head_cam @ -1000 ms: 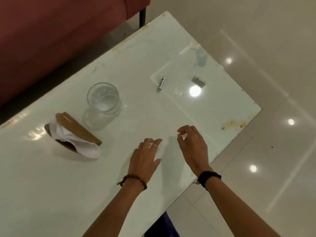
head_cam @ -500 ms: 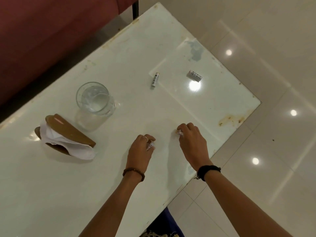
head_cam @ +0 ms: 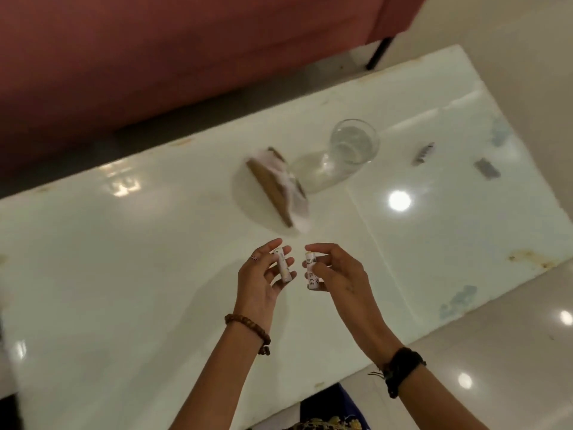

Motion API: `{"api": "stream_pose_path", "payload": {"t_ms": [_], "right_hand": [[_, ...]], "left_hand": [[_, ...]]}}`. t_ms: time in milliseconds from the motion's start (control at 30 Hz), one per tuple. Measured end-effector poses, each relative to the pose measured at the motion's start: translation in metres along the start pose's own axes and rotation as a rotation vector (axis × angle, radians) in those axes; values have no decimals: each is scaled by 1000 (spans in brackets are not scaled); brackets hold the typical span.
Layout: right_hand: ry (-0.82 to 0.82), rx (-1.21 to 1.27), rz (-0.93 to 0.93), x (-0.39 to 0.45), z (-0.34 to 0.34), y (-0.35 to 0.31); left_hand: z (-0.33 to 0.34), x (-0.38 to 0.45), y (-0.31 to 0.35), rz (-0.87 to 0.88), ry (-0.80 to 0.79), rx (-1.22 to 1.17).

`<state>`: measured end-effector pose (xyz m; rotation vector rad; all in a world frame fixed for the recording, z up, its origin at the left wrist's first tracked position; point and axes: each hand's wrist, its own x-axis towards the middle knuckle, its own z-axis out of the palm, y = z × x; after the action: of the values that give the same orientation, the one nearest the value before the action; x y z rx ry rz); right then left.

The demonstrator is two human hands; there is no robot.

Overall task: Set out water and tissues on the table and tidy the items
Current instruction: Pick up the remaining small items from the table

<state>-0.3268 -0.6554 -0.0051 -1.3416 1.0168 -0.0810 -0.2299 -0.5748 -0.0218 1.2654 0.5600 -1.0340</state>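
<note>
left hand (head_cam: 263,274) and right hand (head_cam: 333,271) each pinch one small battery (both upright); carry them together to the two batteries (head_cam: 423,153) beside the glass (head_cam: 353,144), and lay them flat.

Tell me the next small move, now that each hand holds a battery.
Probably carry both over beside the two loose batteries on the table past the water glass. The left hand and right hand each pinch one battery above bare tabletop, so grouping all four looks tidiest.

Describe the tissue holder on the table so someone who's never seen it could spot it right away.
On the white table, look beside the water glass, toward the red sofa. The tissue holder is a brown wooden piece with white tissue tucked in it, the only brown thing there.
</note>
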Motion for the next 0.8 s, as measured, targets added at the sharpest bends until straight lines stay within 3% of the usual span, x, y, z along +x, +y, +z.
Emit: {"api": "stream_pose_path", "payload": {"t_ms": [267, 433, 500, 633, 800], "right_hand": [[-373, -31, -13, -55, 230, -26], [-623, -77, -59, -116, 397, -28], [-707, -97, -76, -140, 454, -24], [-819, -287, -180, -176, 540, -5], [-858, -784, -443, -201, 588, 24]], "left_hand": [[-234, -72, 80, 239, 191, -56], [-402, -125, 118, 557, 460, 118], [-458, -141, 127, 602, 587, 170], [-542, -155, 121, 555, 844, 374], [-585, -144, 92, 408, 883, 553]]}}
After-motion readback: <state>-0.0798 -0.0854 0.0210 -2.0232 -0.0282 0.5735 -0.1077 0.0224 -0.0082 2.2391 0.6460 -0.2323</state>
